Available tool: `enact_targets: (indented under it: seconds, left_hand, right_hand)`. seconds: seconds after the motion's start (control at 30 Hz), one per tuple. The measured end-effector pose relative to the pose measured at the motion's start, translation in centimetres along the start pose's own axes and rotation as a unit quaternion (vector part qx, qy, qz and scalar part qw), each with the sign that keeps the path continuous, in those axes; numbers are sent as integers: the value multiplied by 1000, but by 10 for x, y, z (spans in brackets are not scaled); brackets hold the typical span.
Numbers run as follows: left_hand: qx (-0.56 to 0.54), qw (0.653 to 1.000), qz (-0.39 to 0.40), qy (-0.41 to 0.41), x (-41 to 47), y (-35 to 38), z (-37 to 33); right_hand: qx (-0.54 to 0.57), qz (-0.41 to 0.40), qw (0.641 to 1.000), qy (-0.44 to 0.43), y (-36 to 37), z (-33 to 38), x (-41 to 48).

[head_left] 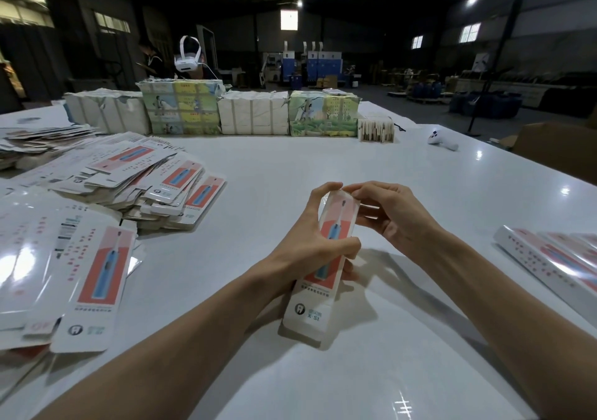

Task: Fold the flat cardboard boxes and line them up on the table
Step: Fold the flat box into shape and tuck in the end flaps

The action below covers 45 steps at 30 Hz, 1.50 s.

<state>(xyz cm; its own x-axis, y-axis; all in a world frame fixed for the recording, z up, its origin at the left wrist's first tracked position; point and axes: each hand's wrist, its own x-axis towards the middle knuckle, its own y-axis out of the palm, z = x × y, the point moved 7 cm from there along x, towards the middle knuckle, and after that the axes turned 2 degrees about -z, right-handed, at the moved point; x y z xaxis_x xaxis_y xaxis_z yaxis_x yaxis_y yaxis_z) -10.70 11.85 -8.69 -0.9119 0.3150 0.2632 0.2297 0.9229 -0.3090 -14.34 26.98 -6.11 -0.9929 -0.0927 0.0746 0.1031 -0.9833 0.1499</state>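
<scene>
Bare forearms (193,339) came in low over the white table (323,161) and met on one toothbrush box (336,222). The left hand (307,238) was wrapped round its middle, thumb across the printed face and fingers curled behind, which looked to me like a steadying hold so the sleeve kept its squared shape. The right hand (391,216) was curled over the far end, fingertips pinching there, apparently working the end flap shut; the flap itself was hidden under the fingers. The box's long axis ran away from the person, leaning a little to the right, printed face up and the pictured brush head pointing to the far end. Its near end sat low by the tabletop, though I couldn't tell if it touched. Left of the grip lay a loose heap of flat boxes (145,187), within easy reach as the supply. Well off to the right of the grip, folded boxes (549,264) lay side by side, the line this one would likely join. Beyond the hands stood wrapped bundles (252,115) along the far edge.
</scene>
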Motion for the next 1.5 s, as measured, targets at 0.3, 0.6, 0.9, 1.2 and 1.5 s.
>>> enact_targets:
  seconds: [0.3,0.6,0.9,1.2,1.5]
  left_hand:
    - [-59,998,14,-34,-1,1,3]
    - [-97,993,-25,-64,1,-11,9]
    - [-122,988,-21,-93,-4,-9,8]
    - [-170,978,-44,-108,-5,-4,5]
    - [-375,909,-103,-147,-14,-16,6]
  right_hand:
    - [9,54,998,-5,1,-5,3]
    - [-2,79,996,-52,17,-7,-2]
    - [-64,49,987,-137,19,3,-11]
    - [-71,52,986,-143,17,-4,-6]
    - [-322,21,913,-250,31,1,-15]
